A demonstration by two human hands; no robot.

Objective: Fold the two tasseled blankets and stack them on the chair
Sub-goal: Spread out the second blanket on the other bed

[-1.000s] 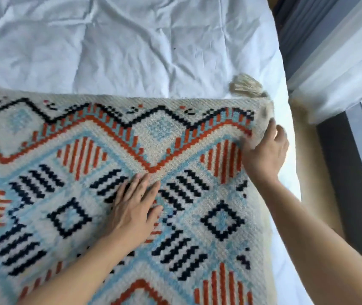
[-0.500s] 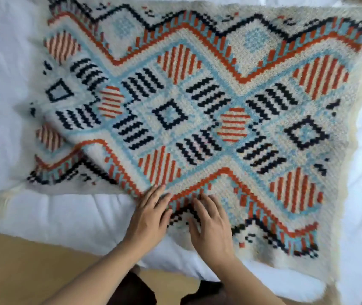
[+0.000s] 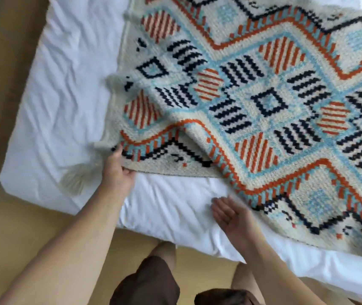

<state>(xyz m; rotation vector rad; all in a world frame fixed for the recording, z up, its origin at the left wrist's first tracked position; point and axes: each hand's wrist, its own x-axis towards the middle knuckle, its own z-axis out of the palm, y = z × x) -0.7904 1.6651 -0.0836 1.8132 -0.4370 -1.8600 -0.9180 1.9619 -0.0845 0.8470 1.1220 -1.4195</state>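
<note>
One blanket (image 3: 263,102), one tassel (image 3: 74,181), two hands.

Bright, soft daylight; faint shadows; slight motion blur, wide-angle bending at edges

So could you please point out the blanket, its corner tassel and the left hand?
blanket (image 3: 266,102): head view, middle of the pattern.
tassel (image 3: 74,180): head view, its fringe.
left hand (image 3: 118,172): head view, back of the hand.
</note>
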